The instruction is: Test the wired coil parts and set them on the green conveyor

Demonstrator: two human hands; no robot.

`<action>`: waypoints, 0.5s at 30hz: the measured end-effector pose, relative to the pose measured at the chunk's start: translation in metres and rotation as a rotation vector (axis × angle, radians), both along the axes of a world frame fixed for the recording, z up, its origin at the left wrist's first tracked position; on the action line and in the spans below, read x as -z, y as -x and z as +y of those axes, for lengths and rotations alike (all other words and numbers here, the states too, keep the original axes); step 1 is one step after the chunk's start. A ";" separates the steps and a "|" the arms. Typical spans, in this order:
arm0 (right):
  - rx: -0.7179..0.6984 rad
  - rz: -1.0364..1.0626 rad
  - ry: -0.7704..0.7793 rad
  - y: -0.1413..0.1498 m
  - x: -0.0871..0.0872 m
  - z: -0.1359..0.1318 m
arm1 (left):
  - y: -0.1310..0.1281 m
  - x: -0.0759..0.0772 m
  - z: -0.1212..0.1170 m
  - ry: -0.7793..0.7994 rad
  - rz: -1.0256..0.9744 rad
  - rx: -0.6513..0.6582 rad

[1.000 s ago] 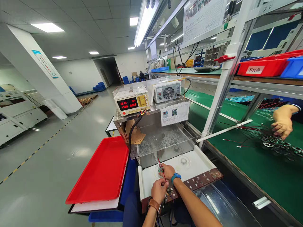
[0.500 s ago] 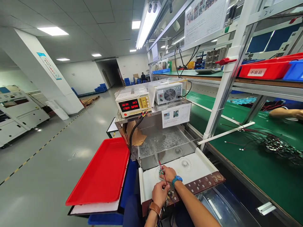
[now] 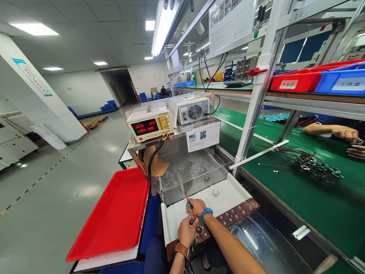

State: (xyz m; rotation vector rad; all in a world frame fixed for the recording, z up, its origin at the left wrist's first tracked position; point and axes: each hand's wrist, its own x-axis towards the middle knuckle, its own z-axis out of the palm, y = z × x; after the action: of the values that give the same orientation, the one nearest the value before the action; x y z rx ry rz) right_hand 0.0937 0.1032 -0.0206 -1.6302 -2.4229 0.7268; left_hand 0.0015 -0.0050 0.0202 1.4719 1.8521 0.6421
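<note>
My right hand [image 3: 196,206], with a blue wristband, presses a small green circuit board [image 3: 188,206] onto a round spot of the white fixture plate [image 3: 228,195]. A red wire [image 3: 189,204] rises from the board and runs back between my hands. My left hand [image 3: 186,231], with a brown watch strap, is closed on the wire end at the brown terminal strip [image 3: 232,216] along the plate's near edge. Behind the plate is a clear-walled tank [image 3: 191,172].
A red tray [image 3: 114,213] lies at my left. A power supply [image 3: 149,125] with red digits and a fan unit [image 3: 194,110] sit above the tank. A green bench [image 3: 299,190] at right holds wired boards [image 3: 313,167]; a co-worker's hands [image 3: 346,134] rest there. Red and blue bins [image 3: 310,80] sit on the shelf.
The view has swung right and slightly down. My hands stay on the board and wire. The co-worker's hand has pulled back from the pile of wired boards to the far right.
</note>
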 end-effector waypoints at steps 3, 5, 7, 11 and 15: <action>-0.009 -0.007 -0.003 0.001 -0.001 0.001 | 0.001 0.003 0.001 -0.086 -0.085 -0.013; -0.010 0.013 -0.024 0.002 -0.006 -0.001 | 0.002 0.006 0.002 -0.151 -0.138 -0.031; 0.040 0.103 -0.066 0.003 -0.012 -0.002 | 0.004 0.009 0.003 -0.168 -0.136 -0.051; 0.382 0.462 -0.150 -0.017 -0.029 0.002 | 0.008 0.016 0.007 -0.134 -0.162 -0.081; 0.734 0.752 -0.384 -0.101 -0.053 0.010 | 0.009 0.024 0.013 -0.119 -0.319 -0.144</action>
State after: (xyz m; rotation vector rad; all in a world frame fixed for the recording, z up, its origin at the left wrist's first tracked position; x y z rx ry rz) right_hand 0.1951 0.1128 0.0328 -1.5305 -1.2272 0.5446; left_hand -0.0080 0.0082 -0.0034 1.2317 1.7026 1.0101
